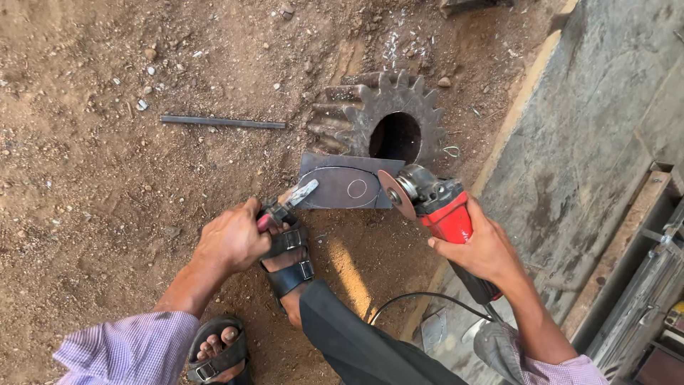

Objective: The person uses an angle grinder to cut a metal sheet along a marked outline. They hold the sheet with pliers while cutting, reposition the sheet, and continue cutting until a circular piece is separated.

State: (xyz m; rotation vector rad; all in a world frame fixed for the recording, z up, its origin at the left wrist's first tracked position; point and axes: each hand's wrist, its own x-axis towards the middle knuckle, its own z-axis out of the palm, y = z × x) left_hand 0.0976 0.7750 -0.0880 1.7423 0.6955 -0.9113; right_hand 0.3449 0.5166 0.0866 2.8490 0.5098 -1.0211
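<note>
From the head camera, the left hand is closed around the red handles of pliers, whose jaws clamp the near left edge of a flat steel plate. The plate lies on the dirt ground, resting partly against a big rusty gear with a round bore; chalk-like lines on the plate mark a large curve and a small circle. The right hand is wrapped tight round the red body of an angle grinder, its disc just at the plate's right edge, touching or nearly so (the exact contact is hard to tell). A black cord loops from the grinder back past the person's knee. A foot in a black sandal sits right below the plate, close to the pliers, and a second sandalled foot shows lower left. A thin rod lies well apart on the left. Judging by this layout, the risks are plain: the plate is held only by pliers at one corner, so a biting disc could kick or spin it; bare toes sit near the sparks and the plate's edge; no guard shows on the near side of the disc; and the cord trails near the leg, where it could snag.
</note>
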